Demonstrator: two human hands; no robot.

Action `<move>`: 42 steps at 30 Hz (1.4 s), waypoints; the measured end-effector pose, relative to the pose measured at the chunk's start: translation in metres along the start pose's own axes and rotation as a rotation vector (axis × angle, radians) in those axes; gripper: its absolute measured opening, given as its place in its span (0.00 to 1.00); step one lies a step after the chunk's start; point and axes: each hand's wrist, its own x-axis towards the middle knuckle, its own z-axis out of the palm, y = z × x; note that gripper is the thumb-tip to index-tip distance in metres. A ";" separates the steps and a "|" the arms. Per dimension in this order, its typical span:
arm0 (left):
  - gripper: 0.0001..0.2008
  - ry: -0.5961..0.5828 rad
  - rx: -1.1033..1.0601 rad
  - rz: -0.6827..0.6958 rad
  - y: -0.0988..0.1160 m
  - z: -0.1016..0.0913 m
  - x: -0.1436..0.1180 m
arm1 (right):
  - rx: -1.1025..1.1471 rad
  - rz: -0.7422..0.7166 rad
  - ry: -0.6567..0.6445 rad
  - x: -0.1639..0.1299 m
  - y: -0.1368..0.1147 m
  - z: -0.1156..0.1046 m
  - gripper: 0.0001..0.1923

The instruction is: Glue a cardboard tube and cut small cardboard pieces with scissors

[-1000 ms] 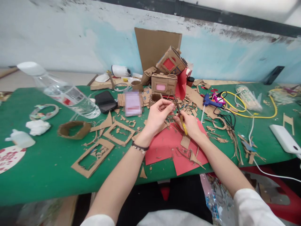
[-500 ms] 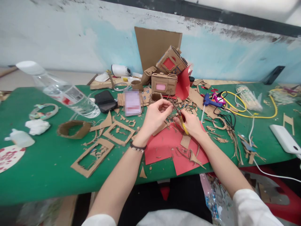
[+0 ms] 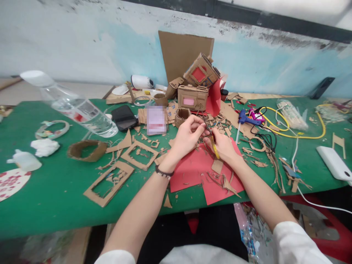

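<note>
- Slanting from the right hand [image 3: 224, 146], which grips it, is the yellow-handled tool [image 3: 215, 149], near the red paper [image 3: 187, 174].
- The left hand [image 3: 187, 136] curls close beside the dark blade [image 3: 208, 128]; whether it pinches anything, I cannot tell.
- Should the blade slip, it could nick the left hand.
- Loose cardboard scraps [image 3: 227, 185] on the paper could scatter if brushed.

Tool handle [image 3: 214, 147]: yellow
Paper [image 3: 192, 168]: red, of one colour
Tablecloth [image 3: 63, 205]: plain green
Cardboard box [image 3: 199, 99]: brown, its small window [image 3: 188, 101] is pink
Glue gun [image 3: 248, 118]: blue
Round card [image 3: 13, 183]: whitish, with red marks
Wall [image 3: 110, 40]: white and light blue, in patches
</note>
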 end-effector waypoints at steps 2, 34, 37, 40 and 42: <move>0.17 -0.012 -0.044 -0.006 -0.001 0.002 0.000 | -0.058 0.013 0.012 0.001 0.000 0.002 0.22; 0.21 0.014 -0.011 -0.009 0.005 -0.017 0.006 | -0.166 0.041 0.061 0.003 0.003 -0.011 0.25; 0.24 0.018 -0.032 -0.018 0.007 -0.017 0.005 | -0.036 0.038 0.055 0.003 0.002 -0.014 0.23; 0.27 0.050 -0.045 -0.020 0.008 -0.015 0.004 | 0.044 0.030 0.048 0.002 0.003 -0.016 0.23; 0.27 0.078 -0.058 -0.003 0.009 -0.013 0.004 | 0.080 0.024 0.037 0.002 0.003 -0.015 0.22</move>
